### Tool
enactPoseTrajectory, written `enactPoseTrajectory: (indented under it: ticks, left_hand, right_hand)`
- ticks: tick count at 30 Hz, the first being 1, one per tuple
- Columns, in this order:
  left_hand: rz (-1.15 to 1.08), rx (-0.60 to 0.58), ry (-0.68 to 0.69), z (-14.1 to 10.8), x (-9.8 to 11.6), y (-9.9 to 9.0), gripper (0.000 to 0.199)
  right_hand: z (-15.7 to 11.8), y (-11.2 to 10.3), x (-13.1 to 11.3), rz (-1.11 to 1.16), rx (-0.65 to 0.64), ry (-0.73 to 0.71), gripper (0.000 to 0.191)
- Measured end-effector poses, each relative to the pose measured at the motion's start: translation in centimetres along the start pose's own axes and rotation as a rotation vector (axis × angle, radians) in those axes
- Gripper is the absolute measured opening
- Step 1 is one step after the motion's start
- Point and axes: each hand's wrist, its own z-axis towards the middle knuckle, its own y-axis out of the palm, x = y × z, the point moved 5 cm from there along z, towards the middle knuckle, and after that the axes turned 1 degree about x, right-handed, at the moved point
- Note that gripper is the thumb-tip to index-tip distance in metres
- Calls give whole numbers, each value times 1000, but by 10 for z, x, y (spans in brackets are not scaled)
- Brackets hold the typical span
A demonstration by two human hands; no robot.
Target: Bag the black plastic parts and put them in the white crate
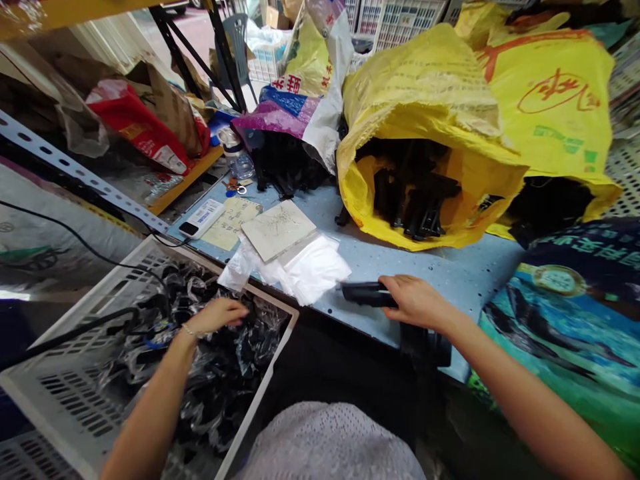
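My right hand grips a black plastic piece over the front edge of the blue table. That piece lies roughly level, its free end pointing left toward a stack of thin white plastic bags. Over the white crate, my left hand has its fingers curled together; whether anything is pinched in them is hidden. Below it, the crate holds many black parts in clear wrapping. A flat pale tile rests on the bags.
A yellow sack of black parts lies open on the table, with another yellow sack to its right. A purple-and-white sack, a bottle, keys and a white box stand behind. A black cable crosses the left.
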Motion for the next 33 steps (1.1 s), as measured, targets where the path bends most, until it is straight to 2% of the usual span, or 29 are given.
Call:
enactPoseTrajectory:
  ticks: [1, 2, 4, 5, 7, 9, 11, 14, 17, 19, 22, 25, 28, 30, 33]
  left_hand:
    - [9, -105, 104, 7, 25, 31, 35]
    - [35, -61, 258, 15, 54, 56, 35]
    - [162, 258, 524, 28, 107, 91, 25]
    - [262, 340, 593, 36, 127, 109, 22]
    - [401, 412, 626, 55, 149, 130, 12]
    - [390, 385, 559, 76, 152, 132, 6]
    - [234, 315, 449, 94, 142, 121, 13]
    - [9, 154, 349, 110, 127, 106, 18]
    - [-8, 140, 430, 109, 129, 97, 4]
    - [28, 197, 525, 104, 135, 92, 11]
    - [167, 290, 661, 95, 143, 83, 30]
    - [310, 362, 740, 90, 144, 77, 49]
    - [327, 385, 790, 78, 143, 80, 60]
    - [342, 352, 893, 60, 146, 91, 66]
    - [337, 255, 1053, 26, 150, 109, 69]
  right_hand:
    - [0, 1, 3, 51, 27, 114, 49]
    - [0, 3, 4, 125, 63, 222, 47]
    - [0, 9, 2, 387, 155, 369, 37]
    - [0, 14, -2, 572, 204, 411, 32]
    - [-1, 22, -11, 995, 290, 462, 29]
    - [-1, 30, -22, 1405, 359, 505, 32]
    - [3, 38, -36, 1754, 401, 530, 39]
    - [25, 47, -61, 2089, 437, 475, 46]
    - [54, 61, -79, 2124, 462, 484, 49]
    - [62, 72, -82, 1993, 486, 561, 48]
    - [50, 78, -79, 1738, 472, 565, 51]
    - [28, 74, -77, 1482, 322, 466, 61]
    - [18, 72, -75, 1274, 220, 474, 65]
    - [22, 76, -76, 1376, 190, 541, 72]
    - [33, 85, -89, 1834, 116, 573, 77]
